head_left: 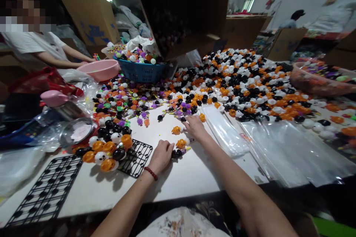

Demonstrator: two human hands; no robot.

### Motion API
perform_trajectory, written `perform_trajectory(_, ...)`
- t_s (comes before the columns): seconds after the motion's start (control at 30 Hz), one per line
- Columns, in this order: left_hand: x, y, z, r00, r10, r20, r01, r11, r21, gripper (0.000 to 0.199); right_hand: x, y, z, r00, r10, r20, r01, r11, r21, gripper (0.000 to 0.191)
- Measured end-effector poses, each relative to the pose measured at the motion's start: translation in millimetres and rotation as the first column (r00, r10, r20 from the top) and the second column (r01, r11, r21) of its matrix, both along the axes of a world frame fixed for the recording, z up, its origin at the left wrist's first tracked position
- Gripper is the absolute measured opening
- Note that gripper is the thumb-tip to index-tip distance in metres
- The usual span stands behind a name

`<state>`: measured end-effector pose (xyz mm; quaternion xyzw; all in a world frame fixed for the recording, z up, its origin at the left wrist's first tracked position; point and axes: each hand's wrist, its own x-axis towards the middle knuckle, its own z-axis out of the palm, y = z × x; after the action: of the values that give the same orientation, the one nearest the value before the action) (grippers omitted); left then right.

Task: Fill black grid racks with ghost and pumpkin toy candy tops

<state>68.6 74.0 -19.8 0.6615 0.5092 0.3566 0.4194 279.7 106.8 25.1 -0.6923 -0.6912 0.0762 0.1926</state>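
My left hand (161,155) rests on the white table (180,177), fingers curled around a small bunch of toy picks with black and orange heads (178,150). My right hand (195,126) reaches forward, palm down, with its fingertips among loose toy heads at the edge of the big pile (244,81). An orange pumpkin piece (176,130) lies just left of it. Whether the right fingers pinch anything is hidden. A black plastic grid rack (136,157) to the left carries a cluster of orange, black and white heads (109,148).
A second black grid (47,189) lies at the near left. Clear plastic bags (278,148) cover the right side. A blue basket (141,70), a pink bowl (101,69) and cardboard boxes stand at the back. Another person's arm (63,59) works at far left.
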Motion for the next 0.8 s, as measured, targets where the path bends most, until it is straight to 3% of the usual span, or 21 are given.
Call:
perform_trajectory(0.13,0.8,4.5,-7.4,0.997,0.072,-0.040,-0.070,0.997,0.032,0.025,-8.6,46.5,-10.2,0.999,-0.042,0.016,0.043,0.997,-0.065,0.021)
perform_trajectory(0.27,-2.5,27.7,-1.8,0.993,0.107,-0.044,-0.105,0.993,0.045,0.024,-17.4,52.0,-17.4,0.997,-0.070,-0.034,0.066,0.992,-0.112,0.024)
perform_trajectory(0.37,7.7,48.7,9.9,0.997,0.072,-0.041,-0.069,0.996,0.059,0.022,-14.0,27.4,-14.9,0.985,-0.136,-0.102,0.127,0.988,-0.088,0.030)
perform_trajectory(0.47,37.7,67.2,24.7,0.999,-0.017,-0.052,0.022,0.994,0.105,0.016,-3.2,-15.1,-11.7,0.880,-0.214,-0.425,0.238,0.971,0.004,0.025)
perform_trajectory(0.57,83.4,83.6,36.5,0.988,-0.137,-0.076,0.147,0.978,0.147,0.004,12.4,-60.2,-10.9,0.571,-0.195,-0.797,0.332,0.943,0.008,0.022)
perform_trajectory(0.63,116.8,93.0,40.0,0.972,-0.212,-0.100,0.226,0.961,0.161,0.006,24.0,-85.5,-9.6,0.348,-0.197,-0.917,0.342,0.937,-0.071,0.033)
perform_trajectory(0.67,132.8,96.6,40.5,0.962,-0.246,-0.115,0.263,0.951,0.164,0.010,29.5,-96.6,-8.3,0.274,-0.200,-0.941,0.339,0.936,-0.100,0.037)
perform_trajectory(0.7,147.8,99.3,40.4,0.951,-0.278,-0.134,0.298,0.940,0.165,0.012,34.2,-106.9,-6.6,0.248,-0.195,-0.949,0.344,0.934,-0.102,0.039)
perform_trajectory(0.73,161.3,101.0,40.0,0.940,-0.305,-0.155,0.329,0.930,0.165,0.014,38.1,-116.7,-4.9,0.272,-0.178,-0.946,0.360,0.930,-0.072,0.038)
perform_trajectory(0.8,183.2,102.4,38.7,0.914,-0.348,-0.207,0.383,0.909,0.166,0.015,43.4,-134.5,-2.4,0.407,-0.158,-0.900,0.412,0.911,0.027,0.031)
